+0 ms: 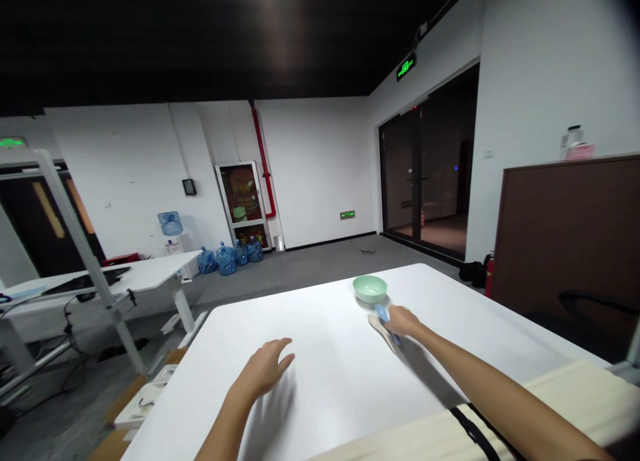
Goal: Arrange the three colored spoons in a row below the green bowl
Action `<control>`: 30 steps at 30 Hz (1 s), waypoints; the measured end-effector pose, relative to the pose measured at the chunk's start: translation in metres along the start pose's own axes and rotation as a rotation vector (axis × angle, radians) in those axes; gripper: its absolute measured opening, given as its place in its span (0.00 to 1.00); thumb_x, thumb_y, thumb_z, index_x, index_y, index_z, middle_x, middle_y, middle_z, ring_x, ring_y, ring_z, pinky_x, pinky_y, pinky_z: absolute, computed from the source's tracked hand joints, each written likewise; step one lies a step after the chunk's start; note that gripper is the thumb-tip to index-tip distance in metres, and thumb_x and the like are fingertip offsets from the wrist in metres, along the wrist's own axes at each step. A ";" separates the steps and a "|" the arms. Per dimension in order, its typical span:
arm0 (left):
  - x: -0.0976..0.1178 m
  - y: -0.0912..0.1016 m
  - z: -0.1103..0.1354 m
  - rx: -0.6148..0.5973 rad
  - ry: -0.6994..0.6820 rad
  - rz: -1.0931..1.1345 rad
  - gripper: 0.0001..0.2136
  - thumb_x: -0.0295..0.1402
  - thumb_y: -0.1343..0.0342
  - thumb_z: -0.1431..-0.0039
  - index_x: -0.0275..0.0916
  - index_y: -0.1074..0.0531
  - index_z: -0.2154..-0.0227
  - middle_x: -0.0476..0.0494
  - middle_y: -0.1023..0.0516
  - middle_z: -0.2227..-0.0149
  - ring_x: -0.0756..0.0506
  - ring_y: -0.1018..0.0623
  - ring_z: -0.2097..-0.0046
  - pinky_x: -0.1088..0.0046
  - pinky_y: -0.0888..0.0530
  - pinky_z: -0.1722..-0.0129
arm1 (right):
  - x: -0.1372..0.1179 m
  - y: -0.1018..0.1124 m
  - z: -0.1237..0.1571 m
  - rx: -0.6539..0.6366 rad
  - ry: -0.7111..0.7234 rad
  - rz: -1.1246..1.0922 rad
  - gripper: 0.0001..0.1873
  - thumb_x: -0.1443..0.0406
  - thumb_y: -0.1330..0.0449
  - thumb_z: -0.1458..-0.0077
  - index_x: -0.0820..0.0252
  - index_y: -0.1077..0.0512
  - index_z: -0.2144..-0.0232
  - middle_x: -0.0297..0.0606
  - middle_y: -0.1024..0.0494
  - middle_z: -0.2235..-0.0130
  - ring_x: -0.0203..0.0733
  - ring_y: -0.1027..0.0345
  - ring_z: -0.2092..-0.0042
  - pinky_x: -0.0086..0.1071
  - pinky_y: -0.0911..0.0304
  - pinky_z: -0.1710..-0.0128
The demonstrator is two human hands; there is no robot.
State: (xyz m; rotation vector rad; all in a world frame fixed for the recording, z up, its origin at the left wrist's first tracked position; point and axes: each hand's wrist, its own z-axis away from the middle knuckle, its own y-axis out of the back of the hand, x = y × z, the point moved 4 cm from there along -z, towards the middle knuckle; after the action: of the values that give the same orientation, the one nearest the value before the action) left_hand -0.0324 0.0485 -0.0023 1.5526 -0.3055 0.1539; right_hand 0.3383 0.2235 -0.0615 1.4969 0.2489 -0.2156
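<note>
My right hand (401, 321) is closed around a light blue spoon (382, 313), its bowl end showing past my fingers and a bit of its handle below them. Just to the left of that hand, a beige spoon (379, 327) lies on the white table (320, 381). A pale green bowl (370, 289) stands upright a little beyond both spoons. My left hand (267, 366) hovers over the left part of the table, thumb and fingers apart, holding nothing.
Cream cloth (565, 394) with a black strap (475, 434) lies along the near right edge. Left of the table are cardboard boxes (127, 401) and a second white table (165, 266) with a metal post (95, 267). A brown partition (565, 241) rises at the right.
</note>
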 end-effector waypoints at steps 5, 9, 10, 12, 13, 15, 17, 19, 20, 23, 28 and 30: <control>0.000 0.000 0.000 0.012 -0.015 0.009 0.25 0.49 0.56 0.36 0.44 0.34 0.41 0.42 0.29 0.39 0.38 0.32 0.39 0.60 0.35 0.42 | -0.048 0.001 0.004 -0.120 0.143 0.004 0.06 0.65 0.39 0.56 0.62 0.25 0.78 0.42 0.20 0.71 0.43 0.26 0.68 0.28 0.38 0.71; -0.001 -0.002 0.000 0.003 -0.008 0.007 0.25 0.48 0.56 0.36 0.44 0.35 0.40 0.41 0.29 0.39 0.38 0.32 0.39 0.60 0.35 0.42 | -0.083 -0.013 0.003 -0.174 0.181 -0.019 0.05 0.67 0.39 0.60 0.64 0.26 0.82 0.40 0.22 0.76 0.40 0.28 0.72 0.27 0.38 0.74; -0.001 -0.002 0.000 -0.001 -0.006 0.005 0.25 0.48 0.56 0.36 0.44 0.35 0.40 0.41 0.29 0.40 0.38 0.31 0.39 0.59 0.35 0.42 | -0.090 -0.018 0.003 -0.181 0.171 -0.023 0.05 0.67 0.39 0.61 0.64 0.26 0.81 0.39 0.22 0.76 0.39 0.28 0.73 0.27 0.38 0.74; 0.000 -0.001 0.001 -0.008 -0.004 0.003 0.25 0.48 0.56 0.36 0.44 0.35 0.40 0.41 0.29 0.40 0.38 0.31 0.39 0.59 0.35 0.41 | -0.099 -0.027 0.002 -0.198 0.151 -0.024 0.04 0.68 0.39 0.62 0.65 0.26 0.80 0.39 0.21 0.76 0.39 0.27 0.74 0.26 0.37 0.74; 0.000 -0.001 0.002 -0.011 -0.003 0.003 0.25 0.47 0.56 0.36 0.44 0.35 0.40 0.41 0.29 0.39 0.38 0.32 0.39 0.59 0.35 0.41 | -0.102 -0.031 0.002 -0.206 0.144 -0.017 0.04 0.68 0.39 0.62 0.65 0.25 0.79 0.39 0.21 0.75 0.39 0.27 0.74 0.27 0.37 0.74; 0.001 0.000 0.002 -0.011 0.002 0.008 0.25 0.47 0.56 0.36 0.44 0.35 0.40 0.41 0.30 0.39 0.38 0.32 0.39 0.59 0.35 0.41 | -0.107 -0.037 0.002 -0.199 0.144 0.009 0.04 0.69 0.39 0.63 0.65 0.25 0.79 0.40 0.20 0.74 0.41 0.25 0.72 0.27 0.37 0.73; 0.000 0.000 0.003 -0.008 0.004 0.015 0.25 0.48 0.56 0.36 0.44 0.35 0.40 0.41 0.30 0.39 0.38 0.32 0.38 0.59 0.35 0.41 | -0.108 -0.041 0.003 -0.170 0.150 0.036 0.04 0.70 0.40 0.63 0.65 0.25 0.79 0.42 0.19 0.73 0.43 0.24 0.70 0.28 0.38 0.72; -0.001 -0.001 0.002 -0.003 0.000 0.019 0.25 0.48 0.55 0.36 0.44 0.35 0.40 0.41 0.30 0.39 0.38 0.32 0.39 0.60 0.35 0.41 | -0.107 -0.044 0.004 -0.153 0.157 0.047 0.05 0.71 0.40 0.63 0.64 0.24 0.78 0.43 0.19 0.72 0.44 0.23 0.68 0.28 0.38 0.71; -0.001 -0.002 0.002 -0.003 -0.003 0.019 0.25 0.48 0.55 0.36 0.45 0.35 0.40 0.42 0.29 0.39 0.38 0.32 0.39 0.60 0.35 0.41 | -0.107 -0.046 0.004 -0.154 0.158 0.050 0.05 0.70 0.39 0.62 0.64 0.24 0.78 0.43 0.18 0.72 0.44 0.23 0.67 0.28 0.37 0.70; -0.003 -0.004 0.000 -0.004 -0.008 0.021 0.25 0.48 0.56 0.36 0.44 0.35 0.40 0.42 0.29 0.39 0.38 0.32 0.38 0.60 0.35 0.41 | -0.104 -0.052 0.003 -0.172 0.165 0.054 0.03 0.69 0.39 0.61 0.62 0.25 0.77 0.41 0.18 0.72 0.43 0.23 0.65 0.28 0.37 0.66; -0.004 -0.004 0.000 -0.006 0.005 0.030 0.26 0.48 0.56 0.36 0.44 0.35 0.40 0.42 0.29 0.39 0.38 0.31 0.39 0.61 0.34 0.42 | -0.103 -0.058 -0.001 -0.152 0.178 0.061 0.02 0.69 0.38 0.59 0.61 0.29 0.79 0.38 0.19 0.74 0.43 0.24 0.63 0.31 0.38 0.56; -0.004 -0.004 0.001 -0.002 0.005 0.033 0.26 0.48 0.56 0.37 0.44 0.35 0.40 0.42 0.29 0.40 0.38 0.31 0.39 0.61 0.34 0.42 | -0.103 -0.060 0.000 -0.153 0.183 0.051 0.03 0.69 0.38 0.58 0.60 0.30 0.79 0.38 0.19 0.73 0.43 0.24 0.64 0.32 0.38 0.56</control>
State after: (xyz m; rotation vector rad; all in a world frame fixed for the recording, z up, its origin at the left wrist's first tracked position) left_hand -0.0355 0.0480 -0.0070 1.5455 -0.3273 0.1825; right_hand 0.2223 0.2186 -0.0880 1.3702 0.3654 -0.0171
